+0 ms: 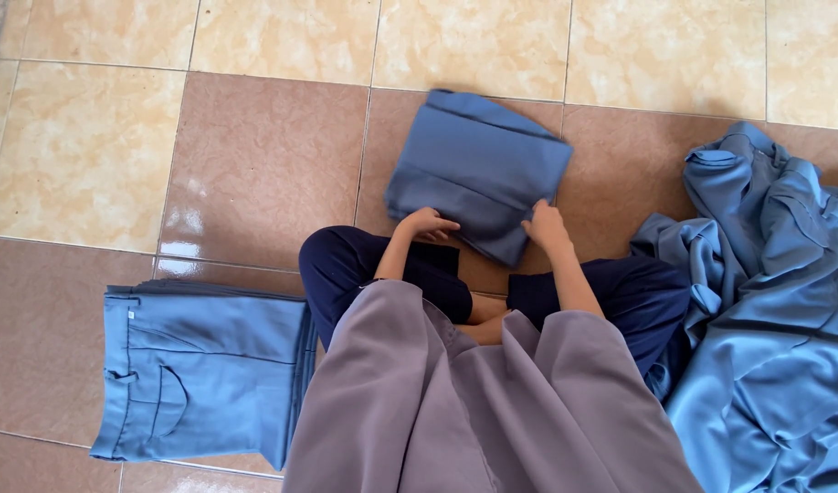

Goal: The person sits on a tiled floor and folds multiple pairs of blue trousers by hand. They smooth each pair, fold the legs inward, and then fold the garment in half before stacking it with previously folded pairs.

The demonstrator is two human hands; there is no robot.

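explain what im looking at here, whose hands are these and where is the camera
There is no machine here: a person sits cross-legged on a tiled floor, and the one picture comes from a camera worn on their head, looking down. That is why you see their grey garment and dark trousers at the bottom. Both bare hands rest on a folded blue garment lying on the floor in front of them: the left hand on its near left edge, the right hand on its near right corner. Neither lifts it. To the person's left lies a neat stack of folded blue trousers. To their right is a loose, crumpled heap of blue cloth.
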